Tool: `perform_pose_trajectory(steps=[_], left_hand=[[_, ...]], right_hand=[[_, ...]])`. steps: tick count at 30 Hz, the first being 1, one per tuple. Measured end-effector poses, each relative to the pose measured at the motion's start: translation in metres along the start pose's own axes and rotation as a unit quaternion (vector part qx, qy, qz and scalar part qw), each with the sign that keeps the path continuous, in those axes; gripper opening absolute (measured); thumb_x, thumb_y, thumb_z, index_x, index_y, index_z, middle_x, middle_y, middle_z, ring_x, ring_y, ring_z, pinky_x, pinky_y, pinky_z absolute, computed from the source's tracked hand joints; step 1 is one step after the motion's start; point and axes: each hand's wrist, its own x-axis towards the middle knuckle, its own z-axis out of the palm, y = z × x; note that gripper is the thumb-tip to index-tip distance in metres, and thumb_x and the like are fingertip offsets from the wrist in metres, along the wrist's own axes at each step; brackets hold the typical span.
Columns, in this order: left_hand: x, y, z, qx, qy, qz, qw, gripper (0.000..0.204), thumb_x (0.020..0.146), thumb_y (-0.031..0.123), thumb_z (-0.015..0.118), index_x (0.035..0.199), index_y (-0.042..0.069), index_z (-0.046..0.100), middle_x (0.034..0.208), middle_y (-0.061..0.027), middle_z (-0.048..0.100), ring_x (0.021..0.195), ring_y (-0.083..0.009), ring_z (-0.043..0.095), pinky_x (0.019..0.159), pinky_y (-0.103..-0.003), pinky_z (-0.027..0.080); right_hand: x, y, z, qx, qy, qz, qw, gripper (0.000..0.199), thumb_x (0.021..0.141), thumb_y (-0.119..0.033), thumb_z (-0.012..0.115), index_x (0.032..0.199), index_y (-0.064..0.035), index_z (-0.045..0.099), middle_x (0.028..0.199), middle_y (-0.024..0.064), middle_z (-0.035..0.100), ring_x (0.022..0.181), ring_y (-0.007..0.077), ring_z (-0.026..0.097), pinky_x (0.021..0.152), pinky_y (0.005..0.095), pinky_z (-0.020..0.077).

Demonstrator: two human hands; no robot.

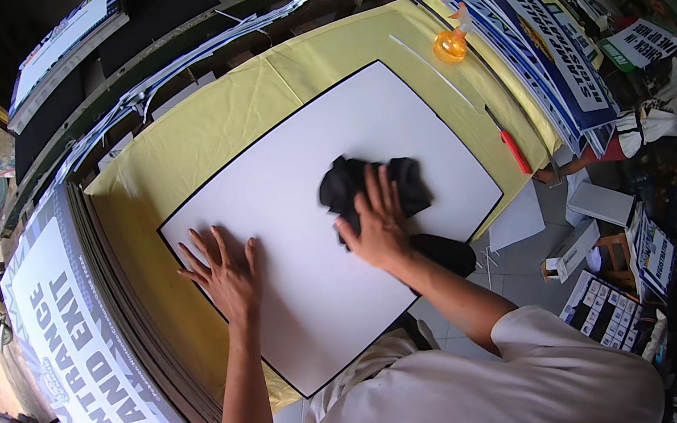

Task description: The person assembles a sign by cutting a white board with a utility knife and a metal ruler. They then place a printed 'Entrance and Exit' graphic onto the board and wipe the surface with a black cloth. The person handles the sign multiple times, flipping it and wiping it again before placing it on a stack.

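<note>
The person leans over a large white board with a thin black edge, which lies flat on a yellow cloth covering the tabletop. Their left hand rests palm down on the board's near left part, fingers spread wide and holding nothing, simply pinning the sheet. Their right hand presses on a crumpled black rag near the board's middle right, the fingers draped over the rag's near side and partly curled into it. It looks like a wipe-down of the surface, and to do it well I would keep the bracing hand flat so the board cannot slide on the cloth, and move the rag in even, overlapping strokes out to the black edge, with the rag bunched enough that bare fingertips do not smear the white. Beyond the board, an orange tape dispenser sits on the cloth, and a red-handled tool lies at the right rim. Stacks of printed signs stand well to the left.
</note>
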Motion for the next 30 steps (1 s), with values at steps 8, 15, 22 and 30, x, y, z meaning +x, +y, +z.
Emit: perform_pose_trajectory(steps=[8, 15, 22, 30], left_hand=[[-0.005, -0.011, 0.004, 0.007, 0.004, -0.01, 1.0, 0.058, 0.107, 0.044, 0.049, 0.154, 0.011, 0.051, 0.17, -0.0268, 0.018, 0.157, -0.0505, 0.006, 0.124, -0.068, 0.0], [0.002, 0.008, -0.008, -0.008, -0.004, -0.035, 0.999, 0.061, 0.103, 0.046, 0.057, 0.154, 0.013, 0.052, 0.17, -0.0251, 0.022, 0.158, -0.0494, 0.005, 0.124, -0.069, 0.002], [-0.005, 0.002, 0.0, 0.022, -0.003, -0.044, 0.999, 0.059, 0.104, 0.045, 0.054, 0.154, 0.014, 0.052, 0.169, -0.0256, 0.023, 0.158, -0.0492, 0.006, 0.123, -0.07, 0.001], [0.0, 0.007, -0.005, 0.036, -0.007, -0.036, 0.999, 0.067, 0.103, 0.056, 0.052, 0.155, 0.015, 0.05, 0.169, -0.0262, 0.024, 0.158, -0.0494, 0.008, 0.123, -0.069, 0.003]], right_hand=[[0.071, -0.052, 0.03, 0.128, -0.057, -0.198, 0.97, 0.075, 0.092, -0.049, 0.069, 0.146, -0.0002, 0.053, 0.167, 0.028, 0.026, 0.157, 0.047, 0.016, 0.125, 0.0569, 0.0248], [0.213, 0.171, 0.01, -0.083, 0.011, 0.063, 0.995, 0.084, 0.098, -0.063, 0.052, 0.149, 0.0028, 0.05, 0.167, 0.0263, 0.027, 0.159, 0.041, 0.014, 0.129, 0.053, 0.0132], [0.144, -0.002, 0.048, 0.018, -0.022, -0.103, 0.994, 0.074, 0.097, -0.055, 0.06, 0.144, 0.0022, 0.054, 0.163, 0.0321, 0.028, 0.157, 0.0489, 0.013, 0.128, 0.0567, 0.0138], [0.185, 0.064, 0.041, 0.02, 0.05, -0.065, 0.996, 0.076, 0.096, -0.059, 0.06, 0.142, 0.0015, 0.057, 0.165, 0.0275, 0.031, 0.156, 0.045, 0.021, 0.127, 0.0555, 0.0211]])
